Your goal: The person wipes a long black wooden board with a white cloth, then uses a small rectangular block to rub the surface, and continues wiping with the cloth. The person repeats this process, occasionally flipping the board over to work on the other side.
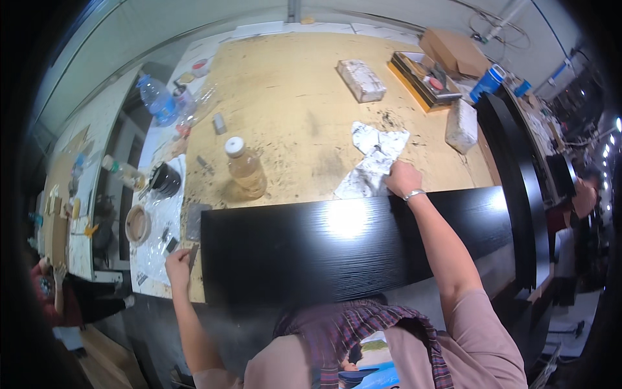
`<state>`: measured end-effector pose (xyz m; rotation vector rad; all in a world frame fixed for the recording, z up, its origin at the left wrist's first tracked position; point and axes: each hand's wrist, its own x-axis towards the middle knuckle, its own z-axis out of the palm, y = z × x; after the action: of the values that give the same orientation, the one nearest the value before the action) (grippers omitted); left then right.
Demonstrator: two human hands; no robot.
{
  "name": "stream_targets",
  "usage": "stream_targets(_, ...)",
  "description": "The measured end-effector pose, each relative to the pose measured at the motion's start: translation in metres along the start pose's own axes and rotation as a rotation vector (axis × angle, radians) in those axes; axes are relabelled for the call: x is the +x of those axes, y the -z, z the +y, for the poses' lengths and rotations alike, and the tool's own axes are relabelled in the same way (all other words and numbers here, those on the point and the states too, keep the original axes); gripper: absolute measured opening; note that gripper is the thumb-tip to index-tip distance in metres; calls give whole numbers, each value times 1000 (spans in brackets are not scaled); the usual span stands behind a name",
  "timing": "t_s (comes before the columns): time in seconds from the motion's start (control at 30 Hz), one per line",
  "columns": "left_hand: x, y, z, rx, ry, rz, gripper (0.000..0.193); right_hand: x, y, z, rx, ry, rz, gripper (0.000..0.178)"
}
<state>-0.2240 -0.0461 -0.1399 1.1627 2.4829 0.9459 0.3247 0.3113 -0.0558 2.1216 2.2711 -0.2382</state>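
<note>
Got a long, shiny black panel (291,240) lying along the near edge of a yellowish, smudged worktop (285,84), with a bit of grain showing. Over by its left end, a left hand (179,267) with the grip pinching a thin dark strip (194,254), and just beside that a small black block (172,245). On the other side, a right hand (403,176), silvery bracelet (413,194) at the wrist, curled down onto the near right edge of a crumpled, dirty white cloth (372,162) just past the panel. Can't really tell about that grip, with the fingertips out of sight: maybe pinching fabric, maybe just pressing on it. Pretty cluttered on the left: a white-capped amber bottle (246,170) standing near the panel, plus a black container (166,179), a tan ring-shaped thing (138,225) and a big clear bottle (155,98). Farther back on the right, two white wrapped blocks (361,81), an open black-and-yellow box (424,81) and a blue can (488,82). Also a co-worker (55,292) in a red top, well off to the left.
</note>
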Motion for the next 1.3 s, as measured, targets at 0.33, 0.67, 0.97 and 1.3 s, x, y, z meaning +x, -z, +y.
stream_targets(0.33,-20,12,185,-471,-154,134,15,-26,118,26,1584,77,18,7)
stream_targets(0.67,-54,-41,403,-556,-884,-256,86,-117,171,-62,1368,543,-478,14)
stream_targets(0.97,-88,-11,327,-798,-242,-732,22,-96,139,-106,953,752,-704,14)
stream_targets(1.3,-180,98,184,-796,-51,282,70,-22,39,-240,830,816,-203,69)
